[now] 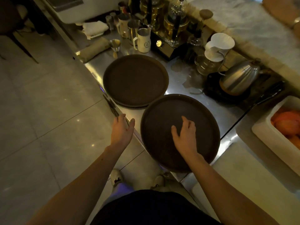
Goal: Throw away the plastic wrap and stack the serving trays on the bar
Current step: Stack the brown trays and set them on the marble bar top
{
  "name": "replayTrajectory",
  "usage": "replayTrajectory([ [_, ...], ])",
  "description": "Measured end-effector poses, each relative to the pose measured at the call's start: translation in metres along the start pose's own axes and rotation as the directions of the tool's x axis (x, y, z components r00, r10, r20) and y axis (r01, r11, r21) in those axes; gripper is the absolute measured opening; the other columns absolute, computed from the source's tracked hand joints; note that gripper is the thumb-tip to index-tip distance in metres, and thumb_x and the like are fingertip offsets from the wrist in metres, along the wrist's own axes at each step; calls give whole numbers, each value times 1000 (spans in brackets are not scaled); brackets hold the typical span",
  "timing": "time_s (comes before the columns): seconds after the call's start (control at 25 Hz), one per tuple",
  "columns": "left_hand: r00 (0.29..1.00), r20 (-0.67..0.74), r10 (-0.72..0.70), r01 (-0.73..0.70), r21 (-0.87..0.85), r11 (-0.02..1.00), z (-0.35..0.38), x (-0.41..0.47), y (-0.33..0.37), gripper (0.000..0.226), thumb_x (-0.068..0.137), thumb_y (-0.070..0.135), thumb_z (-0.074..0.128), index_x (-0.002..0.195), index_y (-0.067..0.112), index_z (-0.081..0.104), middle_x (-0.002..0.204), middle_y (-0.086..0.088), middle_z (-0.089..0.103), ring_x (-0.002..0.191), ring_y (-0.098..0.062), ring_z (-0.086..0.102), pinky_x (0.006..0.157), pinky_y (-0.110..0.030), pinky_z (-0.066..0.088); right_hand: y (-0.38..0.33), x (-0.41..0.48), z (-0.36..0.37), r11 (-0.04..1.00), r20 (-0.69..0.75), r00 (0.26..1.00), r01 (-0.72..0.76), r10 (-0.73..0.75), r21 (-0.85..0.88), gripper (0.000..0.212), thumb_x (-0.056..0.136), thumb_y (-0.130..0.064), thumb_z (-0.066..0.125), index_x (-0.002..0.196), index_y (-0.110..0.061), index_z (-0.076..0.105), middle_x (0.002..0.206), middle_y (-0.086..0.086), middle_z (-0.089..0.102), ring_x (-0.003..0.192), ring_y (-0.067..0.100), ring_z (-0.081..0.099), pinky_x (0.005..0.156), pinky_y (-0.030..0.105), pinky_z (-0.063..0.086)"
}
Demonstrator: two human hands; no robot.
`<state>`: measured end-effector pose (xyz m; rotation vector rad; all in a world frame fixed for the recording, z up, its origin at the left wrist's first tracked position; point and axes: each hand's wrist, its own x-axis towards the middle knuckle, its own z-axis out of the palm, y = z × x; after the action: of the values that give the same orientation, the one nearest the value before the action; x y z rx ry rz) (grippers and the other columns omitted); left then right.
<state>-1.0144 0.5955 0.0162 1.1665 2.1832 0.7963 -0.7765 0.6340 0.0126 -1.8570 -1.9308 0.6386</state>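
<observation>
Two round dark brown serving trays lie on the steel bar counter (180,78). The far tray (135,80) appears to rest on another tray whose rim shows beneath its near edge. The near tray (199,120) overhangs the counter's front edge and overlaps the far one slightly. My right hand (185,135) lies inside the near tray with fingers spread, touching its surface. My left hand (122,129) hovers open just left of that tray, at the counter edge, holding nothing. No plastic wrap is visible.
Behind the trays stand metal pitchers (134,30), a white pitcher (143,40), a jigger (115,45), a coffee machine, a white dripper on glass (218,44) and a steel kettle (238,78). A white bin with orange items (285,125) sits right. Tiled floor spreads to the left.
</observation>
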Motion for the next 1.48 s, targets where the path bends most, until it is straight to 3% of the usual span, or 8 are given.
replayTrajectory([
  [0.12,999,5,51,-51,7,999,-35,17,-23,51,95,41,51,133,8,48,134,-14,47,117,-29,53,96,-45,47,-44,5,24,999,-3,999,46,-46,-12,57,93,-42,50,140,-15,32,135,19,40,116,32,47,93,41,44],
  [0.32,987,-8,160,-159,42,986,-101,62,-62,51,95,41,50,134,8,47,132,-13,48,117,-27,52,96,-38,46,-121,17,65,994,-6,994,111,-111,1,56,92,-38,53,139,-11,37,131,18,43,115,31,47,90,38,42],
  [0.48,986,-10,165,-165,49,985,-137,93,-87,50,96,44,48,134,11,47,132,-8,49,116,-20,52,87,-24,40,-162,26,89,997,11,998,67,-67,24,58,93,-41,53,142,-18,31,138,15,38,121,27,45,93,39,47],
  [0.6,983,-9,181,-181,31,983,-151,115,-98,48,96,41,50,132,11,48,130,-8,50,112,-17,53,84,-23,38,-178,33,101,1000,10,1000,10,-10,18,61,93,-40,54,144,-17,30,141,17,37,123,28,45,91,35,44],
  [0.72,990,14,141,-141,21,990,-151,132,-101,50,95,42,51,135,11,46,134,-10,48,117,-19,51,89,-26,42,-178,44,104,999,26,998,-53,53,1,64,93,-42,55,145,-18,27,143,18,34,125,30,44,92,35,42],
  [0.88,994,65,86,-89,46,995,-136,161,-90,59,94,45,50,139,9,41,139,-12,44,126,-26,48,100,-40,44,-167,78,97,996,-2,996,-88,88,-29,67,92,-45,54,145,-19,24,143,20,33,126,33,43,94,39,42],
  [1.12,995,90,-39,29,103,994,-109,217,-67,61,90,47,56,133,6,41,136,-16,44,120,-33,50,93,-45,45,-146,172,95,981,50,982,-179,183,-70,72,91,-45,57,147,-17,21,143,23,30,127,42,39,100,52,42],
  [1.48,960,176,-218,207,79,975,-78,275,-40,82,87,41,65,148,6,22,147,-19,31,129,-37,44,99,-42,43,-100,245,95,929,153,917,-361,369,-78,79,85,-41,66,146,-14,24,140,25,36,126,44,40,99,57,43],
])
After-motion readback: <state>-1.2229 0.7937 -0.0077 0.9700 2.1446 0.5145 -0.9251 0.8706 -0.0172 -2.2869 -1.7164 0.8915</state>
